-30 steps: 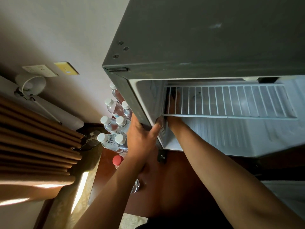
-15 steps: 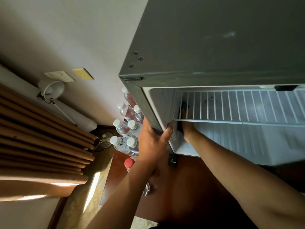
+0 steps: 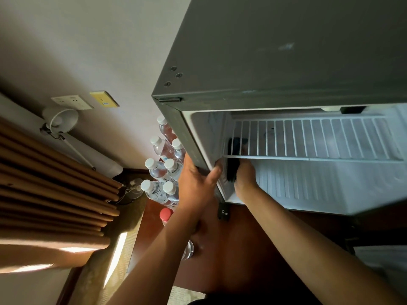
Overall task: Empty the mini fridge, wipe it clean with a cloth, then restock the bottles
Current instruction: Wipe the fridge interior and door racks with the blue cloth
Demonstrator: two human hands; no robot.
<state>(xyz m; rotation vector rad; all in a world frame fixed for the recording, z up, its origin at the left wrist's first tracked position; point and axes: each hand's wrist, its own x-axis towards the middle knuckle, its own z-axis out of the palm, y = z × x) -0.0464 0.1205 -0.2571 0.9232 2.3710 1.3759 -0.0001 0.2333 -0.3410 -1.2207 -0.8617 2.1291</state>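
The mini fridge (image 3: 286,51) is seen open from above, its white interior holding a single wire shelf (image 3: 312,139) on which no bottle is seen. A dark cloth (image 3: 233,170) is held against the left inner wall of the fridge, partly below the front edge of the shelf and partly visible through its bars.

Outside the fridge, by its left side, seven white-capped water bottles (image 3: 154,190) are counted, standing upright and close together near the left edge of the reddish wooden cabinet top (image 3: 237,249). One red-capped bottle (image 3: 166,214) stands just in front of them, largely hidden behind the left forearm.

The left hand (image 3: 196,186) is wrapped round the front left edge of the fridge, thumb curled onto the inner face and the fingers out of sight behind the outer wall. The right hand (image 3: 245,179) is reached inside under the shelf, closed on the cloth; how its fingers lie cannot be told, as they are hidden behind the cloth and shelf.

On the wall, two sockets (image 3: 72,102) and a small lamp (image 3: 60,119) are seen above a folded curtain (image 3: 48,183).
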